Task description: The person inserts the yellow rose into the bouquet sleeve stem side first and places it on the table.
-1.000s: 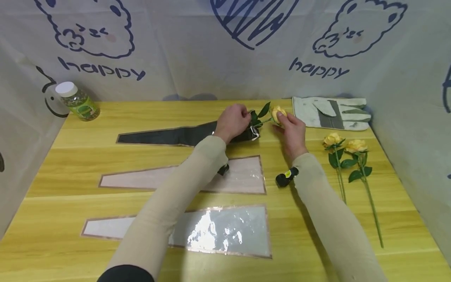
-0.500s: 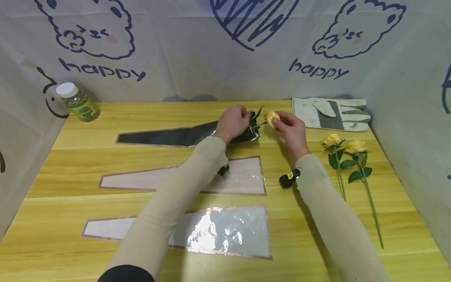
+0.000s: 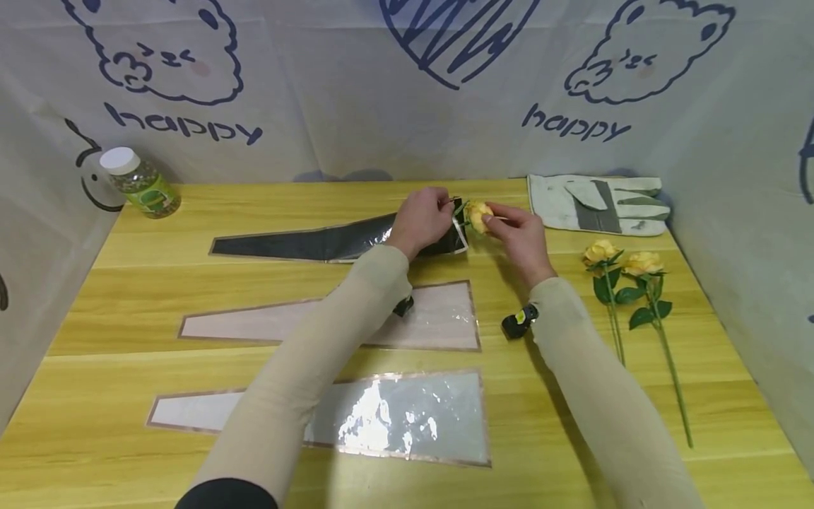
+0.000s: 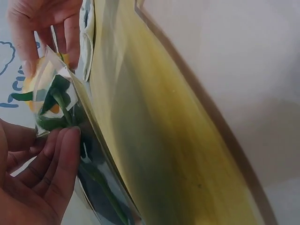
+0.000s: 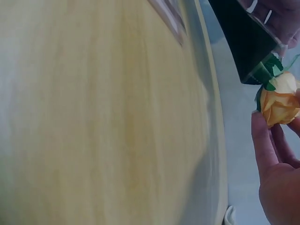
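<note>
A black flower sleeve (image 3: 286,244) with a clear front lies at the back of the table, its wide mouth to the right. My left hand (image 3: 420,220) pinches the sleeve at that mouth. Inside it, the green stem (image 4: 107,193) shows through the clear film in the left wrist view. My right hand (image 3: 525,240) holds the yellow rose (image 5: 279,104) by its bloom between thumb and fingers. The bloom is just outside the mouth, with green leaves (image 4: 57,93) at the opening. The sleeve's middle is partly hidden behind my left hand.
Below lie a pink sleeve (image 3: 441,316) and a white sleeve (image 3: 445,406), both partly under my left arm. Two more yellow roses (image 3: 600,252) lie at the right, near a white and grey work glove (image 3: 594,206). A white-lidded jar (image 3: 145,185) stands back left.
My right hand has moved left with the rose, bringing the bloom up to the sleeve's mouth. Leaves that stood outside have gone into the mouth. My left hand has stayed in place.
</note>
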